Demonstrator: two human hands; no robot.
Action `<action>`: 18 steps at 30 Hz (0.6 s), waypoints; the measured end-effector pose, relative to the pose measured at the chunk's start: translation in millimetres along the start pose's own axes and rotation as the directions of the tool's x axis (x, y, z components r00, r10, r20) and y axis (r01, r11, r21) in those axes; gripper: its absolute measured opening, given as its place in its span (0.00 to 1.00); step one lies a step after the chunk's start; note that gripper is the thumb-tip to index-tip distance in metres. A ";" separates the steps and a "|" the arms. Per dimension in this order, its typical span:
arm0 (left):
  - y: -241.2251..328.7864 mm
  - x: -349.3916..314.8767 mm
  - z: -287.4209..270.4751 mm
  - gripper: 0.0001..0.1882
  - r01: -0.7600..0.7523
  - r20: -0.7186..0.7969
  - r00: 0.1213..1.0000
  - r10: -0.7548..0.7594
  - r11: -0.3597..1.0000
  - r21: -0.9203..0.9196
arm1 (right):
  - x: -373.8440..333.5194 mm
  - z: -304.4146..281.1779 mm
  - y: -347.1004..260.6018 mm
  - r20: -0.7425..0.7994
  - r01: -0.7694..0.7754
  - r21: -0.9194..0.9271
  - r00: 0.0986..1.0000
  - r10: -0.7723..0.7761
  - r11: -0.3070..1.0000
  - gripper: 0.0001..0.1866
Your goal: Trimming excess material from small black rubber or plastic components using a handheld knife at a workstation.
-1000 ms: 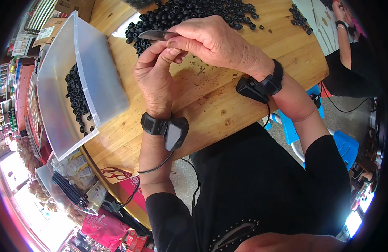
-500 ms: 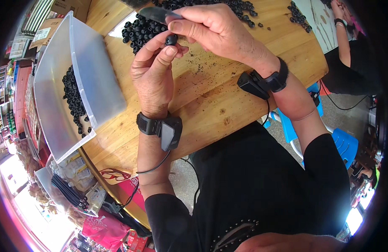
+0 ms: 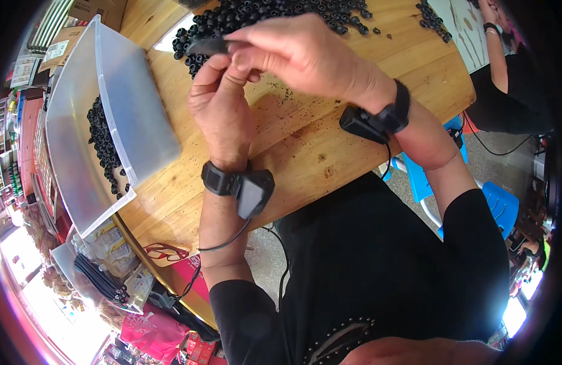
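On the table [image 3: 317, 158], a bin [image 3: 141, 109] containing small pieces [image 3: 103, 137] stands left, a pile of pieces [image 3: 247, 18] lies behind the left hand [image 3: 221, 109] and right hand [image 3: 311, 58], a separate cluster [image 3: 435, 24] lies farther right, and a seat [image 3: 500, 210] stands beyond the near-right edge.

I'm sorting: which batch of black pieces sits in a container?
The left batch, inside the translucent bin; the large pile and small right cluster lie on the table.
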State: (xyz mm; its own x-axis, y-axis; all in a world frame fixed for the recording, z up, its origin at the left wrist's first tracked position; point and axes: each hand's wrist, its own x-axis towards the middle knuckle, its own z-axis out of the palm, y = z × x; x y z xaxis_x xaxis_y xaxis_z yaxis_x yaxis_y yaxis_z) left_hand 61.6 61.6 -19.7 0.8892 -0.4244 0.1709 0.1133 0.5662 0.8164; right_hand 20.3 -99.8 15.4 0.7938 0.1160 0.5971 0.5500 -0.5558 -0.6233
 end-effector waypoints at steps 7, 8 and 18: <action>3.2 1.8 -11.7 0.12 0.035 0.187 0.982 0.009 0.972 -0.234 | 7.2 -7.7 -20.5 0.006 -0.266 0.446 0.956 0.294 0.854 0.11; 3.3 2.5 -7.3 0.13 0.036 0.218 0.976 0.014 0.974 -0.224 | 7.2 -22.0 -13.7 0.103 -0.390 0.434 0.917 0.386 0.812 0.15; 2.0 5.2 -10.5 0.16 0.058 0.291 0.957 0.011 0.972 -0.227 | 6.5 -1.2 0.4 -0.022 -0.059 0.542 0.996 0.085 0.838 0.12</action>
State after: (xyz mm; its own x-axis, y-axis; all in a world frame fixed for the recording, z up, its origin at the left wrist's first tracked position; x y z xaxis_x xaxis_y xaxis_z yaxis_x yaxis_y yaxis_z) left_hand 71.1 67.9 -22.9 0.7231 -0.6054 0.3325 0.2625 0.6862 0.6784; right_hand 25.4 -100.3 19.7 0.8317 0.0496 0.5530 0.5546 -0.0268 -0.8317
